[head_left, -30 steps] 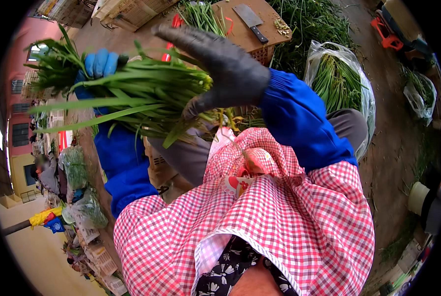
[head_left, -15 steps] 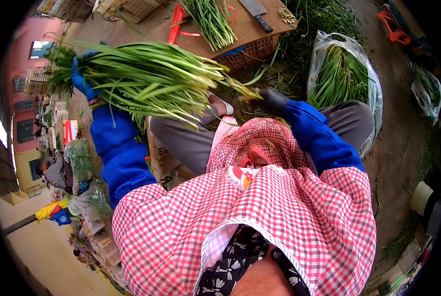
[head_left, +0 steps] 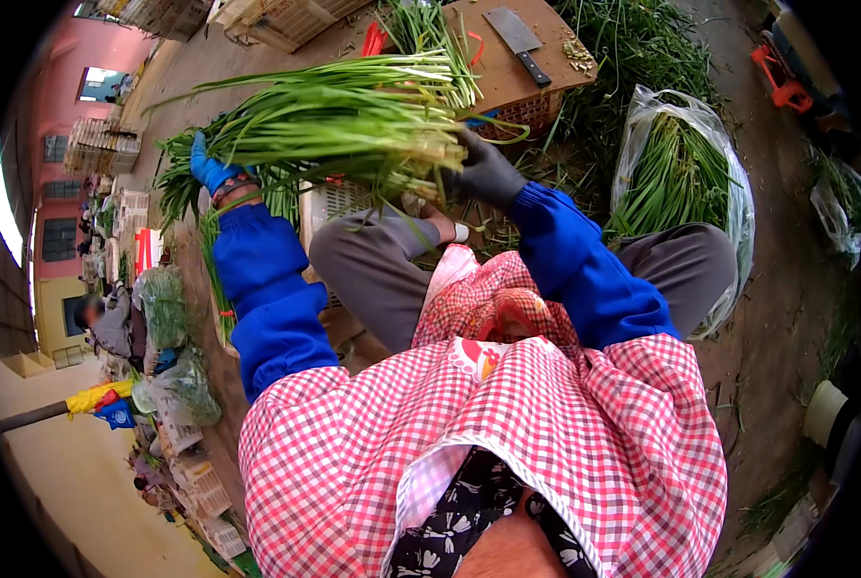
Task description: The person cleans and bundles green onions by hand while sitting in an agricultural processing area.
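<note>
A thick bunch of long green stalks [head_left: 344,125] is held up sideways in mid-air, pale ends [head_left: 437,146] rightward, leafy tips splayed left.

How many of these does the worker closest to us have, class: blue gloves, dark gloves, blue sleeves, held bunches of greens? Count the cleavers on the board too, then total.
Blue gloves: 1
Dark gloves: 1
Blue sleeves: 2
Held bunches: 1
Cleavers: 1
Total: 6
</note>
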The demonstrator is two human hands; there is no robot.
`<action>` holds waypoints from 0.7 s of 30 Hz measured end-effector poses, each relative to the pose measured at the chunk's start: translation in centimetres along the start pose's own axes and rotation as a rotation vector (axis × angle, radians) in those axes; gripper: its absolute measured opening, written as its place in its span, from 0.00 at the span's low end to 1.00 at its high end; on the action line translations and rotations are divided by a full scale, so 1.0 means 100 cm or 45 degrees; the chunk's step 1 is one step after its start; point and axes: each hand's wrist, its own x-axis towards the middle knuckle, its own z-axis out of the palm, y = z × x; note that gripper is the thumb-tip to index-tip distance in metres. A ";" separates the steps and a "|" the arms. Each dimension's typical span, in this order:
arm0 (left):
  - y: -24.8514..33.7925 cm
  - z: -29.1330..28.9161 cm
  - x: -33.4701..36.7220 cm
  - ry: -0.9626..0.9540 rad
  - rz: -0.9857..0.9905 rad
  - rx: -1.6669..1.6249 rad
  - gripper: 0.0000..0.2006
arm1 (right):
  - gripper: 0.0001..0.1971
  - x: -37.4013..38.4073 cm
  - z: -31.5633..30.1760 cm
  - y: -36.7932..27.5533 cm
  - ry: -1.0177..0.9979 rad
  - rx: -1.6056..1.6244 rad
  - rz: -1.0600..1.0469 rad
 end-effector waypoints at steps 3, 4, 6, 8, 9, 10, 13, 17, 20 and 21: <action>0.000 0.027 -0.027 0.203 0.111 0.099 0.21 | 0.12 -0.010 -0.011 0.014 -0.070 0.135 0.265; 0.002 0.031 -0.034 0.217 0.141 0.086 0.21 | 0.10 -0.026 -0.027 0.021 -0.134 0.117 0.347; 0.005 0.027 -0.030 0.236 0.153 0.063 0.21 | 0.08 -0.060 -0.062 0.031 -0.253 0.076 0.512; 0.003 0.014 -0.022 0.261 0.167 -0.018 0.20 | 0.17 -0.072 -0.081 -0.005 -0.559 -1.070 0.678; 0.004 0.017 -0.020 0.257 0.175 -0.064 0.20 | 0.19 -0.075 -0.079 -0.004 -0.400 -1.117 0.472; 0.004 0.019 -0.019 0.331 0.163 -0.057 0.19 | 0.21 -0.079 -0.076 -0.001 -0.242 -1.155 0.264; 0.000 0.031 -0.027 0.228 0.135 -0.144 0.18 | 0.26 -0.063 -0.046 -0.017 -0.005 -0.661 0.169; -0.009 0.058 -0.044 0.286 0.204 -0.118 0.22 | 0.23 -0.029 0.018 -0.050 0.122 0.323 0.582; -0.020 0.086 -0.058 0.255 0.176 -0.150 0.20 | 0.13 -0.001 0.028 -0.033 0.137 0.709 0.524; -0.014 0.092 -0.069 0.257 0.183 -0.140 0.20 | 0.12 0.005 0.031 -0.027 0.120 0.807 0.534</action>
